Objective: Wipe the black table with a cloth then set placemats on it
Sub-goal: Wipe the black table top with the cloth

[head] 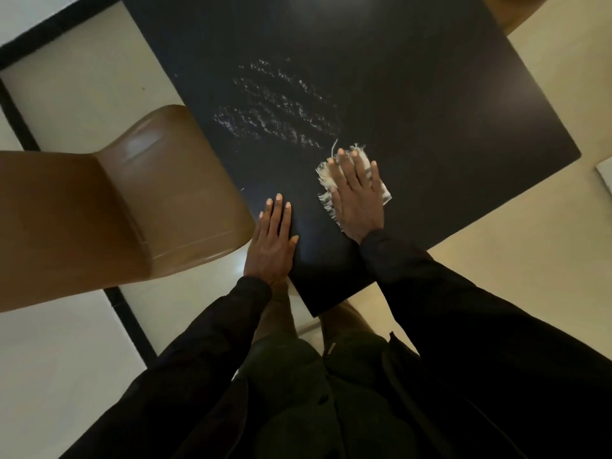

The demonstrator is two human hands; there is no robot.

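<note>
The black table (414, 94) fills the upper middle of the head view, its near corner pointing at me. A white frayed cloth (326, 175) lies flat on it near that corner. My right hand (356, 193) presses down on the cloth with straight, spread fingers. My left hand (273, 241) rests flat on the table's left edge, fingers straight, holding nothing. A patch of whitish wet streaks (275, 107) shines on the tabletop just beyond the cloth. No placemats are in view.
A brown chair (116, 200) stands against the table's left side, close to my left hand. Another brown chair (516, 8) shows at the top right corner. Pale tiled floor (496, 276) with dark strips surrounds the table. A white object (604, 173) sits at the right edge.
</note>
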